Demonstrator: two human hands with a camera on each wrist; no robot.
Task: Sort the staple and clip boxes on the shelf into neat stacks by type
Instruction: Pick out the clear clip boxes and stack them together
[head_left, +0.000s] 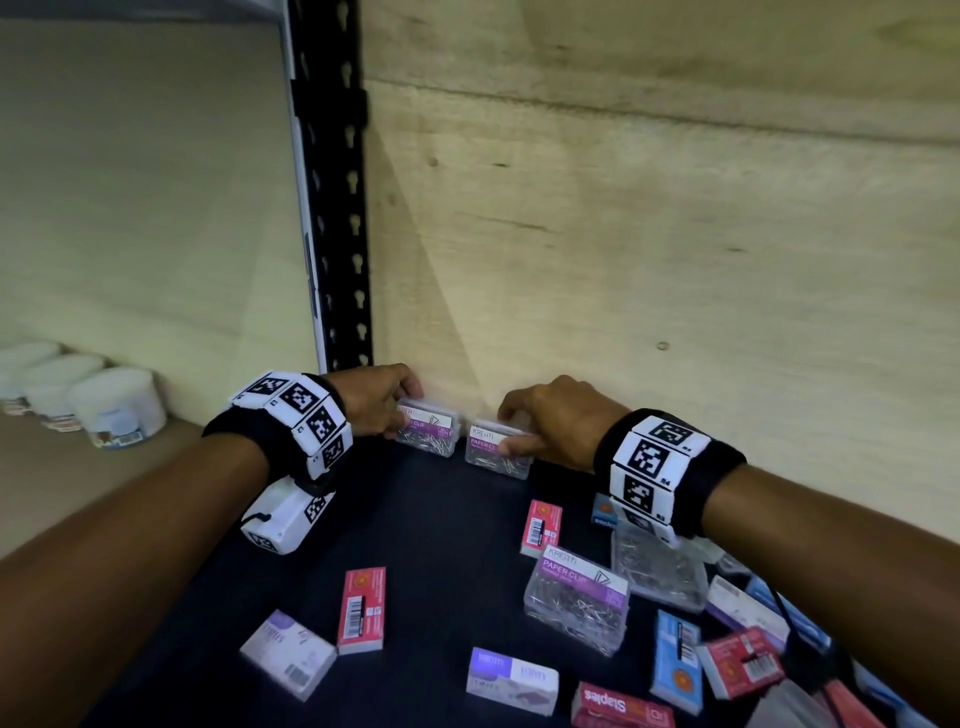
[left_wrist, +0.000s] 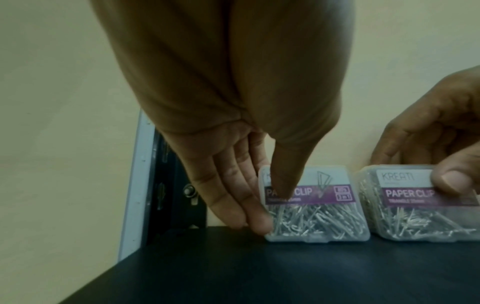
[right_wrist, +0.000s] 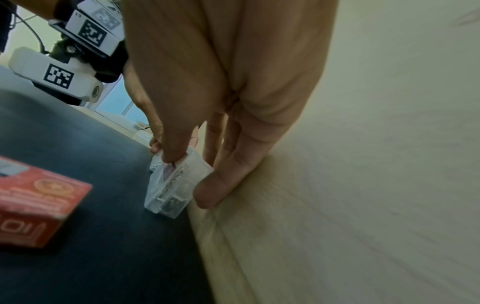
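Observation:
Two clear paper clip boxes with purple labels stand on edge, side by side, against the back wall of the dark shelf (head_left: 441, 540). My left hand (head_left: 402, 415) pinches the left paper clip box (head_left: 434, 435), thumb on its label and fingers along its left end; the left wrist view shows the same left box (left_wrist: 317, 216). My right hand (head_left: 514, 432) grips the right paper clip box (head_left: 493, 453), thumb on the front, fingers behind it. The right wrist view shows that right box (right_wrist: 171, 189) end-on, close to the wall, under my right hand (right_wrist: 192, 170).
Loose boxes lie scattered at the shelf's front: red staple boxes (head_left: 362, 610) (head_left: 541, 527), a third paper clip box (head_left: 576, 597), a flat clear box (head_left: 660, 569), white-purple boxes (head_left: 288, 654), a blue box (head_left: 678, 660). A black upright post (head_left: 337, 208) marks the left corner. White jars (head_left: 117, 408) stand beyond it.

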